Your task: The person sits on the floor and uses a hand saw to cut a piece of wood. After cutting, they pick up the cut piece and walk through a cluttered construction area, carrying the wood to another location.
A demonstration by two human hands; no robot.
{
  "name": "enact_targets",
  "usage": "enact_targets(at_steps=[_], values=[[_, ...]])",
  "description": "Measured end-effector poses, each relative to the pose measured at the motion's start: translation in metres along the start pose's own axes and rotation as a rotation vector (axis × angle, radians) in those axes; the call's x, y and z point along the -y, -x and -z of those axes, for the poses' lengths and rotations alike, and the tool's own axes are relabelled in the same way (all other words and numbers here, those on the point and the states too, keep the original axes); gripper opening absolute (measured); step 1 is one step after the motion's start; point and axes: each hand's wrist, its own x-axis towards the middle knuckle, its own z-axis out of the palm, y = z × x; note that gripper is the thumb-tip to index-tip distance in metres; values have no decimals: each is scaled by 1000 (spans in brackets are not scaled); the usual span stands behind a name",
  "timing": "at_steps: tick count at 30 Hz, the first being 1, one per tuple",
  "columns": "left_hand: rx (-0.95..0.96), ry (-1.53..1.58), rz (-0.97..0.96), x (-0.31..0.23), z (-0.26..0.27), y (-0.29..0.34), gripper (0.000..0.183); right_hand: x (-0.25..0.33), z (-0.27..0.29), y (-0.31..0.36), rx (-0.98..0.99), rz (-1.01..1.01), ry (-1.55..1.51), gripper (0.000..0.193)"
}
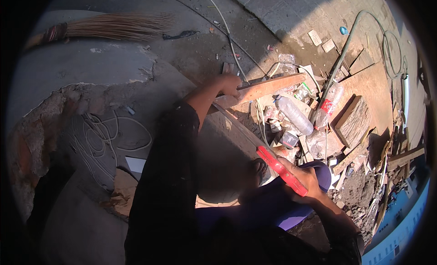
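My left hand [229, 86] is closed around the near end of a wooden plank [273, 86], which points away to the right over a heap of rubbish. In my right hand [306, 179] is the red handle of a hand saw [281, 170], with the fingers wrapped round it. From the handle its long narrow blade runs up and left, seen nearly edge-on, toward the plank just below my left hand. Whether the teeth touch the wood cannot be made out. My bent leg in purple cloth [255, 208] lies beneath the saw handle, and a foot shows dimly in shadow.
Plastic bottles [295, 113], rubble and scraps fill the right side, beside a rough wood block [353, 121] and a board [371, 89]. A hose [342, 55] curves past them. At left lie a stick broom [116, 26], broken concrete [86, 94] and coiled cable [98, 137].
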Motion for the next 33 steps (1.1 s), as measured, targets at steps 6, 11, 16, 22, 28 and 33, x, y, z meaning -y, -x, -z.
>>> enact_targets(at_steps=[6, 11, 16, 22, 28, 33], values=[[61, -33, -13, -19, 5, -6, 52, -57, 3, -3, 202, 74, 118, 67], [20, -8, -5, -28, 9, 4, 53, -99, -93, -151, 15, 249, 47, 65], [38, -133, 54, -44, 17, 16, 54, -97, -127, -125, -159, 294, -157, 65], [32, -153, 124, -35, 30, 33, 58, -113, -159, -125, -178, 301, -33, 37], [99, -194, 128, -63, 14, -1, 65, -99, -180, -112, -274, 262, -86, 48], [-213, -238, 143, -98, -10, -36, 66, -92, -177, -120, -233, 174, -96, 44]])
